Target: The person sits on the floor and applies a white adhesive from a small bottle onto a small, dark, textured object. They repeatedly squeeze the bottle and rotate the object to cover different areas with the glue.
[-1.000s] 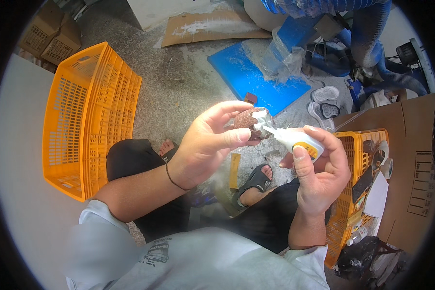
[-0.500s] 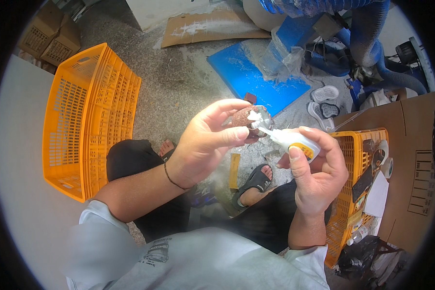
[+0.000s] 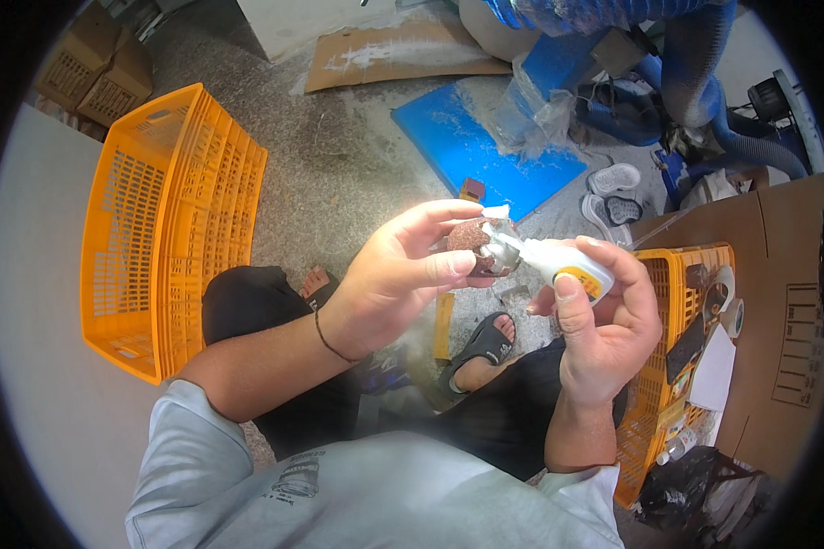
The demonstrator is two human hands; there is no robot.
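Observation:
Between the fingers and thumb of my left hand (image 3: pixel 401 265) is a small round reddish-brown object (image 3: pixel 468 238) with a rough, grainy surface; I cannot tell its kind. White and greyish material covers the side facing right, and a pale flap sticks up at its top edge. My right hand (image 3: pixel 604 316) grips a white squeeze bottle (image 3: pixel 569 267) with a yellow label. The bottle lies tilted, its narrow nozzle pointing left and reaching the whitish side of the brown object. Whether the tip touches the surface is hard to tell. My left fingers partly hide the object.
Orange plastic crates (image 3: pixel 169 229) stand at the left, and another orange crate (image 3: pixel 645 439) holding tapes and papers is at the right. Beyond my hands lies a dusty blue board (image 3: pixel 540 178). Blue hoses (image 3: pixel 700 82), white shoes (image 3: pixel 615 178) and a cardboard box (image 3: pixel 783 302) are at the right.
The brown object has turned in my left fingers, showing more of its whitish side and the raised flap. The bottle has shifted slightly right and its nozzle stays at the object.

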